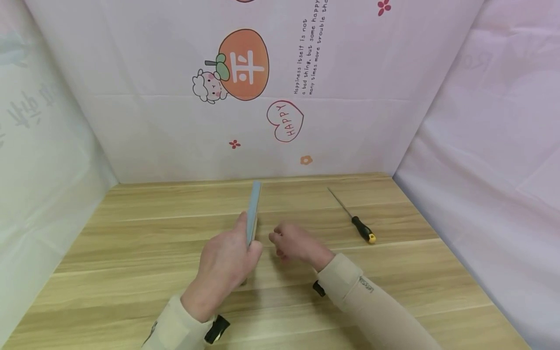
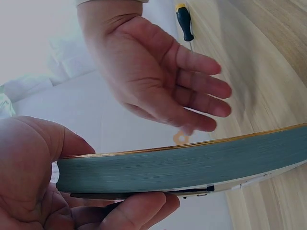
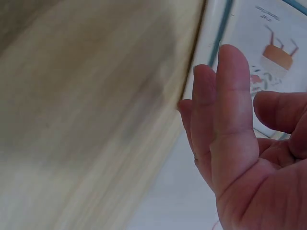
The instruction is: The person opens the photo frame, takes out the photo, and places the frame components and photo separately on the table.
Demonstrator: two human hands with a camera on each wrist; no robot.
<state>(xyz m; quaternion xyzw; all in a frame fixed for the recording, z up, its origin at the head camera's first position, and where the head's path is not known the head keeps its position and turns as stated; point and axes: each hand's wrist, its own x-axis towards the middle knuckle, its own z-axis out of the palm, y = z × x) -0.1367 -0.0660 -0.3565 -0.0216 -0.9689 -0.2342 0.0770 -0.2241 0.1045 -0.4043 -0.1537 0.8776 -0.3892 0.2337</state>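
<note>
My left hand (image 1: pixel 225 257) grips a thick book (image 1: pixel 253 209) and holds it edge-up over the table. In the left wrist view the blue page edges of the book (image 2: pixel 182 167) face the camera, with the thumb on one cover and the fingers under the other. To the right, my right hand (image 1: pixel 297 242) hovers apart from the book, holding nothing. Its fingers (image 3: pixel 233 110) are relaxed in the right wrist view, beside a light cover with an orange and white drawing.
A screwdriver (image 1: pixel 362 230) with a black and yellow handle lies on the wooden table (image 1: pixel 144 253) to the right, its shaft towards the back. White printed cloth (image 1: pixel 175 136) hangs behind the table and along both sides.
</note>
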